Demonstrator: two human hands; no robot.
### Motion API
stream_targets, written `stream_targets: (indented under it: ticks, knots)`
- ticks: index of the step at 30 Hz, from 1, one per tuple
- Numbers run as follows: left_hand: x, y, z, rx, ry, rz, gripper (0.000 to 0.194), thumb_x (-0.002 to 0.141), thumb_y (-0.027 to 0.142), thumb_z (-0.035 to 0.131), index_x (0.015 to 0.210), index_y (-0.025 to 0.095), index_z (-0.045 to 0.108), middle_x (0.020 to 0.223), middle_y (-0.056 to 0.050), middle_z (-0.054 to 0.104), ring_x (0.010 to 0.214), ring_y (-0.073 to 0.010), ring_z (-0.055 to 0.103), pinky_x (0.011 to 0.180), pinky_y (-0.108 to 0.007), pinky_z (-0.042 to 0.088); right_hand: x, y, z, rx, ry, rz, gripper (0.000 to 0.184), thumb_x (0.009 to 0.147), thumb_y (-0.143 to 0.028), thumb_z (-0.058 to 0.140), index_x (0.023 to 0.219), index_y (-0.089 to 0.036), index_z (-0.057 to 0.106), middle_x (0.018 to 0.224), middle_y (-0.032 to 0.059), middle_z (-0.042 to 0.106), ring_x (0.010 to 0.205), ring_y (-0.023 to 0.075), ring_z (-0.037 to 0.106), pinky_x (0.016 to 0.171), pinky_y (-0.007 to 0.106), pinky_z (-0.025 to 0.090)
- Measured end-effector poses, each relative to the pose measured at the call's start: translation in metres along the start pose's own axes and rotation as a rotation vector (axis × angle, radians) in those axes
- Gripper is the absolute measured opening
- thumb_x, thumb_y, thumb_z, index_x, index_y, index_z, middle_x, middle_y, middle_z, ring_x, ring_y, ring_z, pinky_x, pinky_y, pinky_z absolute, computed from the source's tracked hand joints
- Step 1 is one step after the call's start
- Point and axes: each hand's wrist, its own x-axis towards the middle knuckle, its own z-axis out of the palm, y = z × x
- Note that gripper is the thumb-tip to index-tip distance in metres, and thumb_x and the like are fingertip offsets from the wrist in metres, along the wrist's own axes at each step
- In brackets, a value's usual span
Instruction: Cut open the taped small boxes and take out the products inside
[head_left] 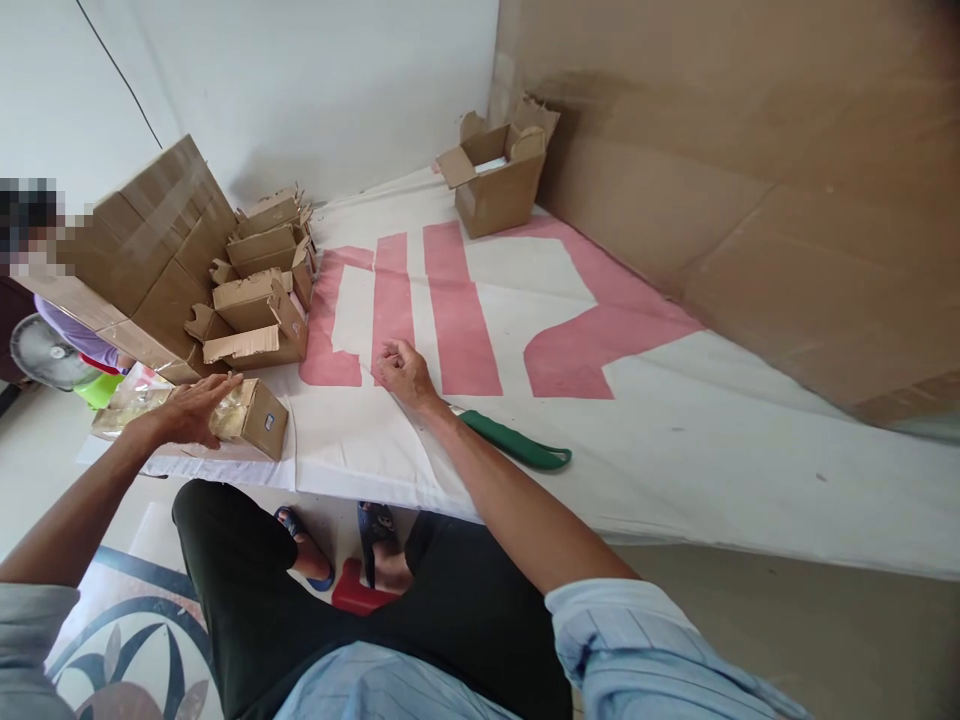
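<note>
My left hand (pixel 196 408) lies across the top of a long, closed cardboard box (pixel 266 425) at the table's front left edge, its fingers spread. Clear tape glints on the box top, and a small label marks its end. Over the striped part of the cloth, my right hand (pixel 405 372) is closed, fingers curled inward, and nothing shows in them. A curved green handle (pixel 517 440) of a tool lies beside my right forearm. The tool's other end is mostly hidden by that arm.
Several open small cartons (pixel 259 310) stand at the left against a large opened carton (pixel 161 240). Another open box (pixel 499 190) sits at the back. A big cardboard sheet (pixel 750 200) borders the right side. Beyond the left edge are a person's purple sleeve (pixel 75 328) and a fan (pixel 49 350).
</note>
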Motion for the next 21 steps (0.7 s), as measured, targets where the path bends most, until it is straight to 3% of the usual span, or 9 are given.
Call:
stream_targets:
  ticks: [6, 10, 14, 18, 21]
  knots:
    - [-0.001, 0.027, -0.007, -0.065, 0.115, 0.033, 0.128, 0.077, 0.039, 0.089, 0.189, 0.029, 0.03, 0.181, -0.025, 0.05, 0.162, -0.0512, 0.055, 0.127, -0.062, 0.047, 0.001, -0.001, -0.001, -0.006, -0.028, -0.011, 0.045, 0.084, -0.05, 0.068, 0.122, -0.026, 0.068, 0.106, 0.004, 0.075, 0.076, 0.0184, 0.064, 0.078, 0.037, 0.061]
    - [0.01, 0.073, -0.012, -0.117, 0.226, 0.136, 0.122, 0.079, 0.045, 0.091, 0.186, 0.028, 0.037, 0.177, -0.023, 0.054, 0.158, -0.0506, 0.056, 0.127, -0.063, 0.046, 0.0, -0.001, -0.003, -0.01, -0.027, 0.003, 0.047, 0.084, -0.051, 0.07, 0.124, -0.025, 0.07, 0.108, 0.0046, 0.077, 0.08, 0.0191, 0.066, 0.077, 0.036, 0.063]
    - [0.029, 0.121, -0.011, -0.229, 0.357, 0.263, 0.119, 0.081, 0.062, 0.094, 0.182, 0.022, 0.045, 0.17, -0.027, 0.061, 0.155, -0.0525, 0.057, 0.127, -0.067, 0.044, -0.001, -0.003, -0.007, -0.008, -0.047, 0.013, 0.049, 0.083, -0.05, 0.071, 0.126, -0.024, 0.071, 0.107, 0.0044, 0.076, 0.082, 0.0193, 0.067, 0.077, 0.036, 0.063]
    - [0.037, 0.141, -0.008, -0.638, 0.456, 0.332, 0.111, 0.085, 0.082, 0.089, 0.174, 0.024, 0.058, 0.17, -0.024, 0.065, 0.161, -0.0523, 0.054, 0.133, -0.069, 0.038, -0.003, -0.005, -0.011, -0.007, -0.082, 0.024, 0.052, 0.083, -0.05, 0.072, 0.128, -0.023, 0.072, 0.112, 0.0058, 0.077, 0.085, 0.0198, 0.068, 0.078, 0.036, 0.064]
    - [0.033, 0.134, -0.008, -1.233, 0.463, 0.37, 0.093, 0.104, 0.089, 0.062, 0.168, 0.022, 0.066, 0.161, -0.023, 0.074, 0.159, -0.0455, 0.062, 0.131, -0.062, 0.045, -0.003, -0.006, -0.011, -0.01, -0.094, 0.028, 0.053, 0.083, -0.05, 0.071, 0.128, -0.022, 0.072, 0.115, 0.007, 0.076, 0.087, 0.0198, 0.067, 0.079, 0.035, 0.064]
